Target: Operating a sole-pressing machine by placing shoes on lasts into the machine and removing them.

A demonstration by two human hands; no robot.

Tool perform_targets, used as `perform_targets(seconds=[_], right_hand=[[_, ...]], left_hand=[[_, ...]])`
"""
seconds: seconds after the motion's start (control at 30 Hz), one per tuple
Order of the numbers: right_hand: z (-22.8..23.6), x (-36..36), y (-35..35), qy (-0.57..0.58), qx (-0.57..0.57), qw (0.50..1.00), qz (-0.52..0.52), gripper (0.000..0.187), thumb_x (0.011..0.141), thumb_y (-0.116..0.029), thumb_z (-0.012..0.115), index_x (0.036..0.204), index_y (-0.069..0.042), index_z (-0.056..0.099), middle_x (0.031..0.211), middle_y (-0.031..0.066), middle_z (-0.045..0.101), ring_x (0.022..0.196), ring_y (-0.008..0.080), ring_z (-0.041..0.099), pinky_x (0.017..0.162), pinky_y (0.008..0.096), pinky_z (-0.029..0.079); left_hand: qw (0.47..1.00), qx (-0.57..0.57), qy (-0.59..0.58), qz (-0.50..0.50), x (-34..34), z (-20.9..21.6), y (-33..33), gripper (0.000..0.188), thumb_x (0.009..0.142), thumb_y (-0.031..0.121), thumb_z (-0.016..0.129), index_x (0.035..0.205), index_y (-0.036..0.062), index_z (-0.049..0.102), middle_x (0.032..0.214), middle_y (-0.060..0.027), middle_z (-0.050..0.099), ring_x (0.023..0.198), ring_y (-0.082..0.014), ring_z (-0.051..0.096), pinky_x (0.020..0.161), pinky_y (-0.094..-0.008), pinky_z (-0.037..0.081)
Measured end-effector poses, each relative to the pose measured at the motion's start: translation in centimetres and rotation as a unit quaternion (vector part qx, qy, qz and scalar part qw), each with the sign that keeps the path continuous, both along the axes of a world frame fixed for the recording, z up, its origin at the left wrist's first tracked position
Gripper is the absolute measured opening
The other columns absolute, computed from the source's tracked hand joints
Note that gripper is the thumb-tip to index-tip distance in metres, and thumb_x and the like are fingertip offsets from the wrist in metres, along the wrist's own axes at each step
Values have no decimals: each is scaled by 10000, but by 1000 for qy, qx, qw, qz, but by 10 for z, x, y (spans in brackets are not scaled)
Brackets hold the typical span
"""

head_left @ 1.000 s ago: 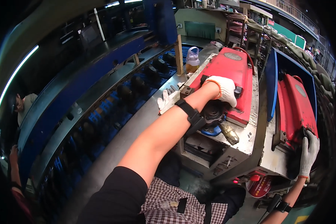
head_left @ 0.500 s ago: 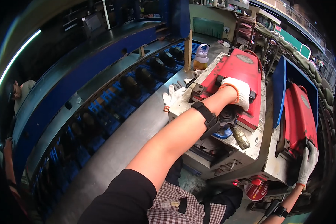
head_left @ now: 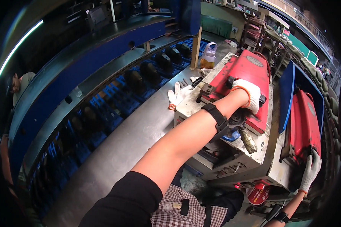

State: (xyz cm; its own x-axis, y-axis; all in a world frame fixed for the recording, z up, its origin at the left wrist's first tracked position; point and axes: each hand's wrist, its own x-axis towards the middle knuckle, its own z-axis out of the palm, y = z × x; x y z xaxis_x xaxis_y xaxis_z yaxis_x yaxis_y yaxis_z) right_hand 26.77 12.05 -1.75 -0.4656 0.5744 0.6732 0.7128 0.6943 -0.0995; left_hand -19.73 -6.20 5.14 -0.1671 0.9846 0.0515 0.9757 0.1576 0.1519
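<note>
Clenches the gloved left hand [head_left: 247, 94] around the black bar handle [head_left: 230, 82], set across the large red cover [head_left: 250, 70] atop a worn white cabinet [head_left: 257, 154]. Lays the gloved right hand [head_left: 310, 171] against the near end of a second red cover [head_left: 304, 117], to the right of the large red cover; cannot tell gripping from mere touching in these fingers. Has a loose white glove [head_left: 177, 97] on a metal counter [head_left: 121, 151] left of the large red cover, and a bottle of amber liquid [head_left: 208, 56] toward its far left. Has a rumpled, pale wrapped object [head_left: 248, 140], too unclear to name, just below its near end, and rows of dark rounded pieces [head_left: 163, 61] well to its left.
</note>
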Motion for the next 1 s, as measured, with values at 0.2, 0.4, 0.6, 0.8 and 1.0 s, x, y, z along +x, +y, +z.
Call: perform_targets(seconds=[0.2,0.4,0.6,0.8,1.0], right_hand=[[-2,-2,-1,7,18,1000,10,304,1042,-178,570,1279,-14,669,1263,142,686,1193,320,608,1072,432,434],[-1,0,-1,9,18,1000,17,299,1048,-176,565,1273,-6,664,1252,151,685,1190,323,607,1070,434,434],[0,0,-2,-6,27,1000,5,300,1049,-175,567,1278,-2,654,1243,162,677,1188,328,606,1061,435,439],[1,-3,-4,10,12,1000,15,303,1050,-177,568,1280,-2,660,1251,155,679,1182,322,610,1065,430,440],[0,0,-2,6,16,1000,14,308,1050,-173,565,1288,-2,662,1256,152,682,1188,317,610,1068,428,440]], left_hand=[[1000,3,5,-4,-1,-2,0,495,709,427,756,1062,84,811,1049,-151,785,946,-321,755,834,-442,588],[1000,11,3,1,-1,-4,2,485,707,408,752,1060,81,811,1036,-146,787,931,-321,756,827,-442,588],[1000,12,3,4,0,-2,0,476,707,400,747,1056,83,811,1034,-143,788,932,-321,757,820,-442,589],[1000,18,8,3,-2,-5,3,476,709,406,746,1054,85,813,1038,-148,787,933,-324,756,817,-445,589],[1000,23,11,0,0,-6,4,482,712,418,750,1058,88,814,1044,-146,787,934,-327,756,819,-450,589]])
